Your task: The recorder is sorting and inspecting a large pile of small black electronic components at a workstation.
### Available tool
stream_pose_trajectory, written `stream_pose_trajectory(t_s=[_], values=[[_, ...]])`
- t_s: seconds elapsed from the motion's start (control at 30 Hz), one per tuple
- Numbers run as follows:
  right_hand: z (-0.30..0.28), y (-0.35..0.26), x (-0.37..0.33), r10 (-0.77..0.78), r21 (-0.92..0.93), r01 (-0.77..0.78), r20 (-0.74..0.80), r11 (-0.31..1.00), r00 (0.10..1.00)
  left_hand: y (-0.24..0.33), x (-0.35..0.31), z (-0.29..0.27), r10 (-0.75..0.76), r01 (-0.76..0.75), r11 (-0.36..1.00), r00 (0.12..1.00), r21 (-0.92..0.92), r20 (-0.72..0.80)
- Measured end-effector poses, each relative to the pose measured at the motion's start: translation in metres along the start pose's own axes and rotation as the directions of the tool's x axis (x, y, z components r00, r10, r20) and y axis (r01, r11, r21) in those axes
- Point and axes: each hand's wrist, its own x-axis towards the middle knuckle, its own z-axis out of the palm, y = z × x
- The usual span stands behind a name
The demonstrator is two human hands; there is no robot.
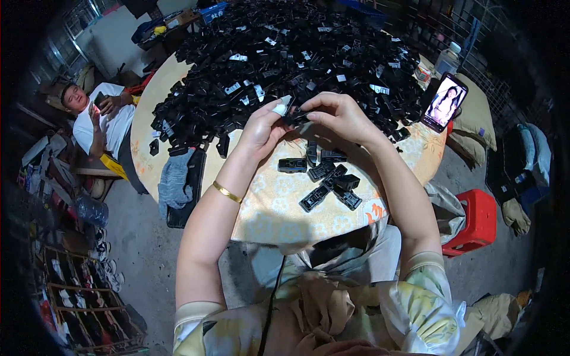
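Mostly black parts [314,65], pale patches [238,57] illegible

White characters stand on the blue box [214,12] at the far left, small and bent by the lens. The phone [444,102] on the table [151,113] has tiny pale marks low on its lit screen, too small to read. Pale patches on some black parts [309,59] show dark specks, equally unreadable. A sack [472,101] at the right bears a small purple tag [482,132]; whether it carries lettering, I cannot tell.
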Motion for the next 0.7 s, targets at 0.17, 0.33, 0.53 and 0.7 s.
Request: stream_pose_trajectory(t_s=[0.17, 0.33, 0.53, 0.7], values=[[0.010, -0.005, -0.001, 0.266, 0.500, -0.180, -0.105, 0.847, 0.958, 0.002, -0.003, 0.006, 0.052, -0.047, 0.998, 0.988, -0.037, 0.149], [0.013, 0.005, 0.005, 0.350, 0.711, -0.200, -0.069, 0.674, 0.934, 0.004, -0.006, 0.010, 0.111, -0.139, 0.975, 0.980, 0.176, 0.163], [0.012, 0.004, 0.002, 0.308, 0.636, -0.162, -0.124, 0.755, 0.943, 0.001, -0.014, 0.027, 0.168, -0.186, 0.951, 0.981, 0.246, 0.091], [0.008, 0.004, 0.002, 0.282, 0.521, -0.180, -0.122, 0.834, 0.952, 0.001, -0.015, 0.032, 0.165, -0.163, 0.922, 0.986, 0.352, 0.023]])
